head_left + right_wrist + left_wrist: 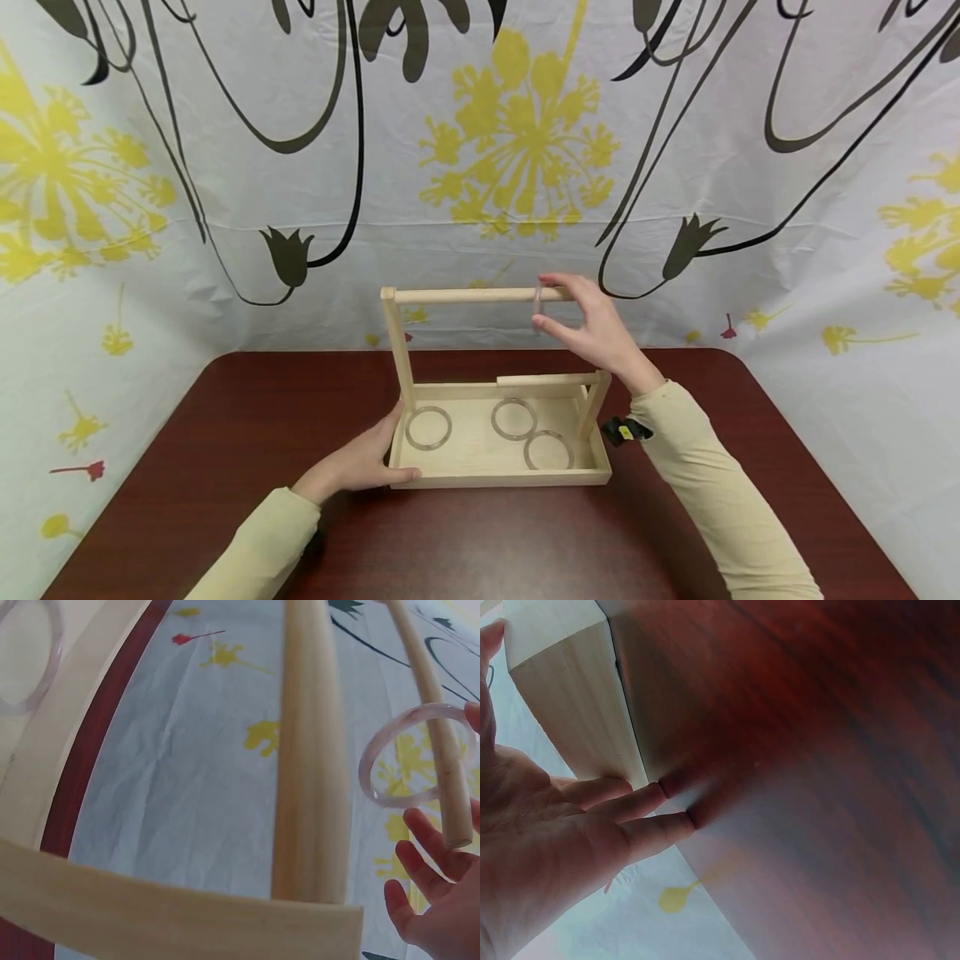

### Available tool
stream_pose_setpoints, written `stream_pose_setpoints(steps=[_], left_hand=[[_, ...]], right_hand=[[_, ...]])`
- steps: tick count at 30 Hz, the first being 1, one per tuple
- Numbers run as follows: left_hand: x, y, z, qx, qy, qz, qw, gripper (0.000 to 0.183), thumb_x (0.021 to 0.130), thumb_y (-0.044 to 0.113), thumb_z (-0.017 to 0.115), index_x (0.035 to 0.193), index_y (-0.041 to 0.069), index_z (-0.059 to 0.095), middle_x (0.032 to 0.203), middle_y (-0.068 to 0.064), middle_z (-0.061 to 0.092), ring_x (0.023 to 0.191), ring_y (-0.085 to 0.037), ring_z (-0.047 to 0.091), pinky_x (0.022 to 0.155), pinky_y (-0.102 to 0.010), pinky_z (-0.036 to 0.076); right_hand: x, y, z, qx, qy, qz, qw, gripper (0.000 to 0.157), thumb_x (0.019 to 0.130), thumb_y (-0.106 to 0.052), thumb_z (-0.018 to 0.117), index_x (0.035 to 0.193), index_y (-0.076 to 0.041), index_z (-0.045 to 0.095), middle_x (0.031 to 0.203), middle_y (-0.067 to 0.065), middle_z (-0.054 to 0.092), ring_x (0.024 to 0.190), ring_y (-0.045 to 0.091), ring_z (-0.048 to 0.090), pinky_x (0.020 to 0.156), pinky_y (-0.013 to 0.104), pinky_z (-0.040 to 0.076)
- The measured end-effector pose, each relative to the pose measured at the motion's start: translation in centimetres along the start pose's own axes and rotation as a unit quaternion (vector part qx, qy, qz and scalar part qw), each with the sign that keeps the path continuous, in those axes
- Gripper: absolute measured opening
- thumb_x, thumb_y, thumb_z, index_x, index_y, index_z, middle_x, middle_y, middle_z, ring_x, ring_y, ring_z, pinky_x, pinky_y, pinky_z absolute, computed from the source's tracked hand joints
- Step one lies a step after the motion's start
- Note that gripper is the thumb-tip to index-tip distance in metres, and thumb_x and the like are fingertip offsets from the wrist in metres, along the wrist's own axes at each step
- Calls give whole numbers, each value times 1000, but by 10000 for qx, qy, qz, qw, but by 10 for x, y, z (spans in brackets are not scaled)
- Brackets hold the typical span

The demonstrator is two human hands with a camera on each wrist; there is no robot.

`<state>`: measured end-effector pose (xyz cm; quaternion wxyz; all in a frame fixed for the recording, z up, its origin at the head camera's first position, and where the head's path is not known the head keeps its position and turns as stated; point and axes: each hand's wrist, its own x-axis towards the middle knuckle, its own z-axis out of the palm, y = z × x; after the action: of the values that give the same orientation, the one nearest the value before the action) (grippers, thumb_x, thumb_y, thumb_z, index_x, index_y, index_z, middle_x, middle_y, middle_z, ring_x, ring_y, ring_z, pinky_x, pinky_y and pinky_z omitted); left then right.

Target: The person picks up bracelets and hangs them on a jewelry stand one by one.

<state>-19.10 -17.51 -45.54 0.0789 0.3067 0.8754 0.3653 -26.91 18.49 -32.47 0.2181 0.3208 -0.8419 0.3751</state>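
Note:
A wooden bangle stand point(480, 481) has a shallow tray base, a long upper rod point(465, 295) and a shorter lower rod point(547, 380). My right hand point(600, 329) pinches a pale translucent bangle point(375, 759) between thumb and fingers. The upper rod passes through that bangle near its free end. Lying in the tray are three more bangles, a left one point(408, 433), a middle one point(494, 421) and a right one point(527, 454). My left hand point(363, 458) rests against the tray's left end, thumb at the front corner, with fairly straight fingers point(656, 834) touching the side.
The stand sits on a dark red-brown table point(480, 542). A white cloth point(480, 167) with yellow and dark plant prints hangs behind and at both sides. The left post point(400, 354) and the right post point(594, 407) rise from the tray ends.

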Motion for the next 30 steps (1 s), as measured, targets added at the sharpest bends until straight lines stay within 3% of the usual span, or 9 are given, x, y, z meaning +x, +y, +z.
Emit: stream_pose_setpoints(steps=[8, 22, 30], left_hand=[[1, -2, 1, 29, -5, -36, 10000, 113, 83, 35, 77, 153, -3, -3, 154, -26, 17, 137, -37, 29, 102, -52, 35], [-1, 0, 0, 28, -15, -96, 9999, 112, 83, 34, 77, 152, -5, -2, 154, -28, 18, 137, -38, 29, 102, -52, 35], [-2, 1, 0, 43, -53, -206, 9998, 113, 83, 36, 77, 152, -5, -3, 155, -26, 15, 138, -37, 27, 103, -52, 33]], right_hand=[[4, -3, 1, -671, 44, -335, 9972, 56, 82, -26, 78, 132, -10, 58, 126, 9, 57, 123, 30, 45, 101, 58, 25], [11, -16, 5, -1265, 57, -1048, 9864, 59, 79, -27, 82, 128, -4, 61, 124, 15, 57, 119, 33, 48, 109, 52, 21], [18, -25, 12, -1499, 50, -1256, 9807, 57, 80, -32, 80, 124, -1, 62, 121, 16, 59, 117, 32, 50, 112, 48, 18]])
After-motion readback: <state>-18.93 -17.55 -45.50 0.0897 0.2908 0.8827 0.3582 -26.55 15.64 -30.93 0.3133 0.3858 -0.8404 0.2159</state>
